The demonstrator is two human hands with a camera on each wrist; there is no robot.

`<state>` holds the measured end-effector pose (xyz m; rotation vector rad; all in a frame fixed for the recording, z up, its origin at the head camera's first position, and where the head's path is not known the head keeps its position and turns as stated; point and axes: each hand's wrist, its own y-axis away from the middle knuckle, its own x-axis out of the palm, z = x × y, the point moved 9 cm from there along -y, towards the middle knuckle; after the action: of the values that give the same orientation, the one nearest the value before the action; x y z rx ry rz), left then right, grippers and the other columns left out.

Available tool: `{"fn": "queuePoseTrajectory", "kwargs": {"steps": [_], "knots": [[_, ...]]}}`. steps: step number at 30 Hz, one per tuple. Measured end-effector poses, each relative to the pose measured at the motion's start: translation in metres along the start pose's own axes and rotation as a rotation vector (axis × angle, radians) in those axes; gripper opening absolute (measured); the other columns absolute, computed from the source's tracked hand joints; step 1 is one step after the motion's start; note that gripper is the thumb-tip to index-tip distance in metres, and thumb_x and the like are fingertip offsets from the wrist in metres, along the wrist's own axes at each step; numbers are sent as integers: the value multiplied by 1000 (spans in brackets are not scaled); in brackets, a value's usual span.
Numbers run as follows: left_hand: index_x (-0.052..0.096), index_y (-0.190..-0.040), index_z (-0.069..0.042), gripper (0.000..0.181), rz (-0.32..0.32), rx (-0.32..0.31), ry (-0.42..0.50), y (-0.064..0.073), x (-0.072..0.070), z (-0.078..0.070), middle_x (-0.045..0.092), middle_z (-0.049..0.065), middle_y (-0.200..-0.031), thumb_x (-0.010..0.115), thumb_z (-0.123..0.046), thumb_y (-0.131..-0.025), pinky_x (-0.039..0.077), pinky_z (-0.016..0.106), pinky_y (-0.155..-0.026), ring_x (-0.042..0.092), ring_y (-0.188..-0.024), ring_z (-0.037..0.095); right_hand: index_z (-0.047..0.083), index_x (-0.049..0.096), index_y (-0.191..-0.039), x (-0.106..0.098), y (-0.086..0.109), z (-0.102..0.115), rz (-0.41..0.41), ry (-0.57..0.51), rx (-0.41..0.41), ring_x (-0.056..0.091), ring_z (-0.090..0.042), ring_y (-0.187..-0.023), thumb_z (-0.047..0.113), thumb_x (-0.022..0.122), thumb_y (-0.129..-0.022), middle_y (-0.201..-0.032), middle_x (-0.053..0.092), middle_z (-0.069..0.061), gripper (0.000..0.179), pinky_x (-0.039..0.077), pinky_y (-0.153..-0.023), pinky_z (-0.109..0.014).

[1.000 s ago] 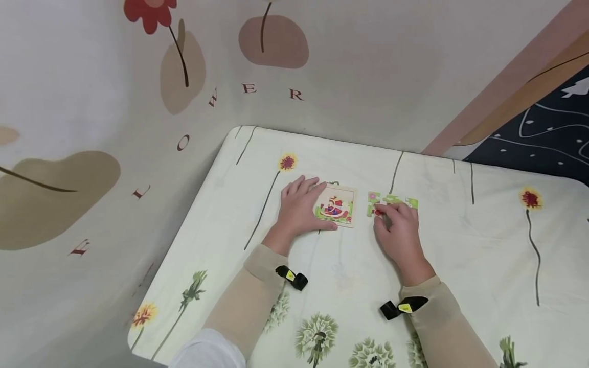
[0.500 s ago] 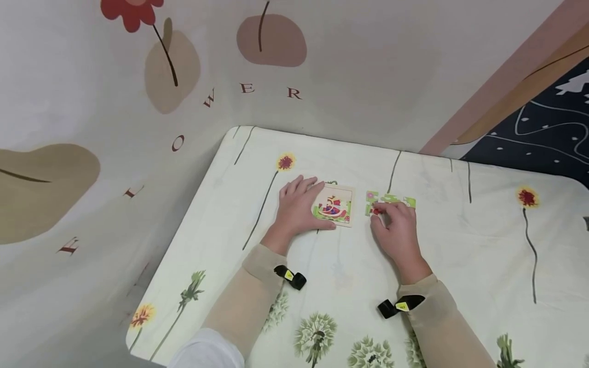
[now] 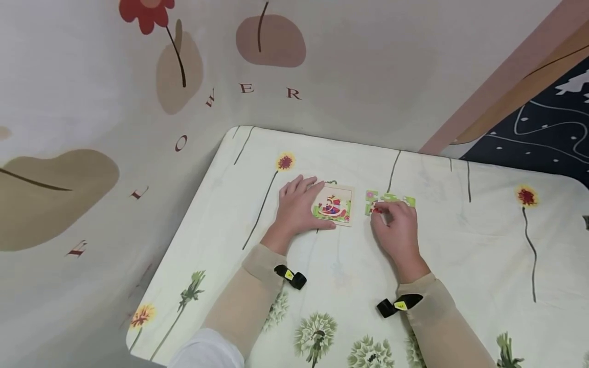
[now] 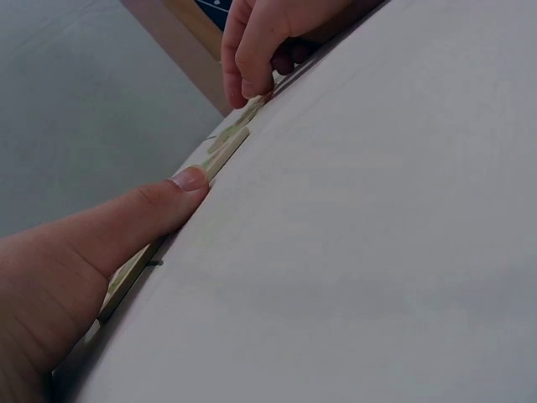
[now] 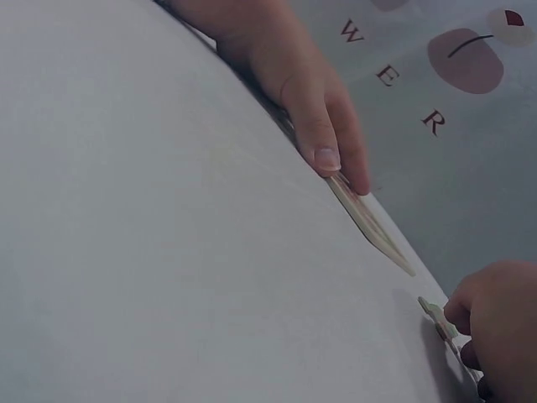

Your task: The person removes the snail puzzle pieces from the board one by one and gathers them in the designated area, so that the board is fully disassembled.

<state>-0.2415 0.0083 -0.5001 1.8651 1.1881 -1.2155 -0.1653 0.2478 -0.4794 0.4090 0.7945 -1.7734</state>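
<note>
A square wooden jigsaw puzzle board [image 3: 350, 204] lies on the white cloth, with a colourful picture in its lower part and bare wood above. My left hand [image 3: 296, 207] holds it from the left, thumb along the near edge and fingers spread toward the far edge. To its right lie several loose green puzzle pieces [image 3: 391, 197], partly hidden under my right hand [image 3: 400, 232]. That hand pinches a small puzzle piece with red on it [image 3: 376, 209] between thumb and index finger, low over the cloth. In the left wrist view the left thumb [image 4: 147, 218] presses the board's side.
The cloth [image 3: 469, 245] is printed with flowers and dandelions. A pale wall [image 3: 359, 92] with letters and plant shapes rises behind and to the left. A dark patterned area [image 3: 543, 128] stands at the back right. Each wrist wears a black camera strap [image 3: 290, 276].
Both hands stay nearly where they were. My right fingers shift very slightly at the red piece. The head view drifts a little.
</note>
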Motion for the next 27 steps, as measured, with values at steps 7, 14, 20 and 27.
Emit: {"fn": "queuePoseTrajectory", "kwargs": {"steps": [7, 14, 20, 27], "knots": [[43, -165, -27, 118, -4, -6, -3, 0, 0, 0, 31, -2, -171, 87, -77, -68, 12, 55, -125, 13, -161, 29, -3, 79, -104, -2, -1, 3, -70, -25, -36, 59, -38, -103, 0, 74, -92, -99, 73, -17, 12, 37, -100, -50], [44, -165, -27, 118, -13, -6, -7, 0, 1, -1, 32, -2, -171, 87, -77, -68, 13, 55, -125, 14, -161, 30, -4, 79, -102, 1, -3, 12, -111, -40, -75, 59, -39, -101, -1, 74, -91, -97, 72, -18, 13, 36, -99, -52], [45, -164, -26, 118, -24, -8, -11, 0, 1, 0, 33, -2, -171, 87, -78, -67, 13, 54, -125, 15, -160, 30, -3, 79, -106, 10, -2, 20, -85, -34, -79, 54, -38, -97, 5, 75, -92, -96, 71, -17, 17, 37, -92, -50], [45, -164, -26, 117, -29, -2, -10, 1, 1, -1, 33, -1, -171, 87, -78, -68, 13, 55, -126, 14, -161, 30, 2, 80, -109, 25, -1, 29, -4, -13, -63, 54, -37, -103, 16, 81, -93, -103, 72, -15, 22, 36, -98, -56]]}}
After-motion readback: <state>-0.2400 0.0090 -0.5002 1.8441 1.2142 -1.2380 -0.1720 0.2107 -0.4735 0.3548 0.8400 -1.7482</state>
